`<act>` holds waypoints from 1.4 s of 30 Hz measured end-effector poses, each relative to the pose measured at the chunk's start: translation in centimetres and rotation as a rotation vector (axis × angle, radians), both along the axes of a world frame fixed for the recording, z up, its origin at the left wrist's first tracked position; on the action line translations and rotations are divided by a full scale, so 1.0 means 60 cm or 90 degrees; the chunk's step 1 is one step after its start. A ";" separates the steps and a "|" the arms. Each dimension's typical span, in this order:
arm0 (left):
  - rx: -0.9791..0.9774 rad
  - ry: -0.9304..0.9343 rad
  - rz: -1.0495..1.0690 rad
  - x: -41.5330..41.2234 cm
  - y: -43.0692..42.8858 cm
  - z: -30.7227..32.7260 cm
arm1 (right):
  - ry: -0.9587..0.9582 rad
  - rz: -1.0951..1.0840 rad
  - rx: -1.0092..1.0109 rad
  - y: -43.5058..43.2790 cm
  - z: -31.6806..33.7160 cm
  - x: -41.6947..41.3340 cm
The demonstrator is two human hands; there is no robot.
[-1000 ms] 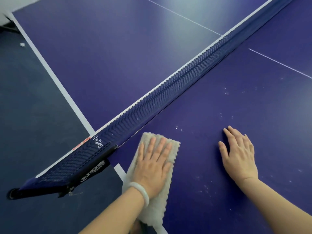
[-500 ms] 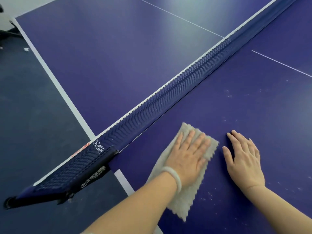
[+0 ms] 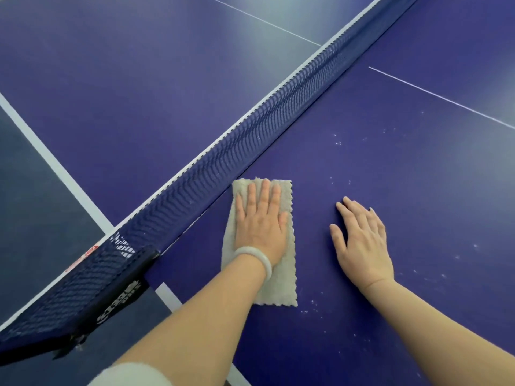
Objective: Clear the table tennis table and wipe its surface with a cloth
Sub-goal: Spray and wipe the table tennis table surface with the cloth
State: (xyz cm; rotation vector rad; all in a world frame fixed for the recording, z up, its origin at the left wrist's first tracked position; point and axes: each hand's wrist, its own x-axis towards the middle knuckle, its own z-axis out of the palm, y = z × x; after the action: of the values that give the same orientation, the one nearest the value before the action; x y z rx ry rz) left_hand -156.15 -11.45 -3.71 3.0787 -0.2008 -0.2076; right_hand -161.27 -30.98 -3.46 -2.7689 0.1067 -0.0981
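A beige cloth [image 3: 281, 285] lies flat on the blue table tennis table [image 3: 404, 168], close to the net. My left hand [image 3: 260, 221] presses on the cloth with straight, spread fingers; a pale bangle sits on that wrist. To the right of the cloth, my right hand [image 3: 361, 240] rests flat on the bare table surface, holding nothing. Small white specks dot the surface around and beyond my right hand.
The dark blue net [image 3: 250, 146] runs diagonally from lower left to upper right, with its clamp post [image 3: 92, 291] at the table's side edge. White lines mark the table. Dark floor [image 3: 33, 207] lies to the left.
My left hand slid the cloth from the table's side edge to the right and then forward toward the net. My right hand stayed flat in about the same place.
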 end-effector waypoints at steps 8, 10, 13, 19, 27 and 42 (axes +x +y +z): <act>0.042 -0.012 -0.285 -0.034 0.026 0.011 | -0.002 -0.008 0.018 0.003 0.009 0.000; 0.045 -0.013 -0.293 -0.048 0.038 0.011 | 0.009 -0.008 0.020 0.002 0.013 -0.001; 0.011 0.021 -0.348 -0.059 0.036 -0.003 | 0.051 -0.009 0.071 -0.008 0.019 0.002; 0.021 -0.012 -0.188 0.030 0.052 -0.014 | 0.046 -0.216 0.032 -0.076 0.013 0.068; 0.002 0.019 -0.174 0.129 0.019 0.005 | 0.066 -0.404 -0.055 -0.102 -0.015 0.138; -0.040 0.030 -0.377 0.168 -0.037 0.003 | 0.068 -0.434 -0.125 -0.101 -0.022 0.145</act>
State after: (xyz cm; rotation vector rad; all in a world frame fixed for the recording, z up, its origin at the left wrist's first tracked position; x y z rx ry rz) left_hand -146.07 -13.68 -3.53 2.8564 -1.0860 -0.2842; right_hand -152.60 -37.04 -4.81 -2.7973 1.1142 -0.1383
